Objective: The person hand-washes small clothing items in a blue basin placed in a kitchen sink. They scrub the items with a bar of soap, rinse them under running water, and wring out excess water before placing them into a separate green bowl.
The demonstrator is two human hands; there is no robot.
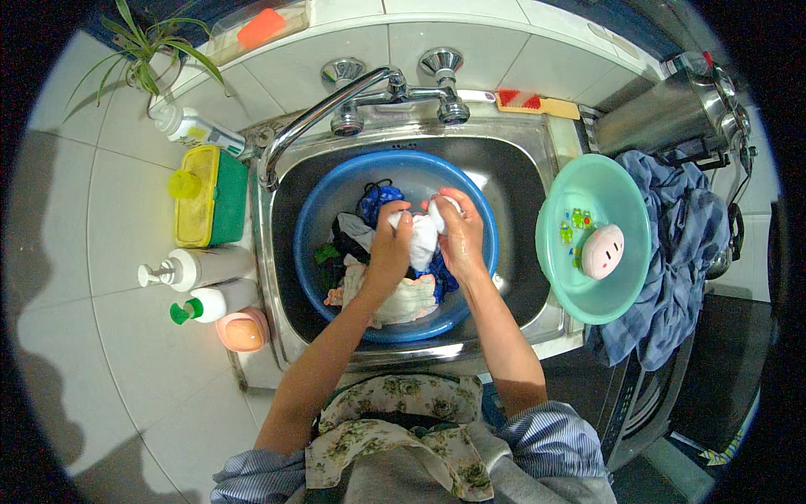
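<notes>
Both my hands grip a wet white cloth point(423, 242) above a round blue plastic basin point(303, 252), which stands in a stainless steel sink point(535, 157). My left hand point(391, 246) closes on the cloth's left end; my right hand point(459, 233) holds a bunched part on the right. Under the hands, the basin contains a cream cloth with an orange edge point(403, 302), a blue patterned cloth with a dark cord point(381, 196), a grey cloth point(356, 232) and dark pieces of fabric. The chrome faucet spout point(315, 113) is swung to the left, away from the basin.
Right of the sink sits a mint-green basin point(595, 296) with a pink plush toy point(602, 251) and small frog figures point(578, 218), beside a crumpled checked cloth point(674, 233). Pump bottles point(204, 268), a yellow-green box point(211, 196) and a soap dish point(242, 331) line the left. Behind lies a brush point(538, 104).
</notes>
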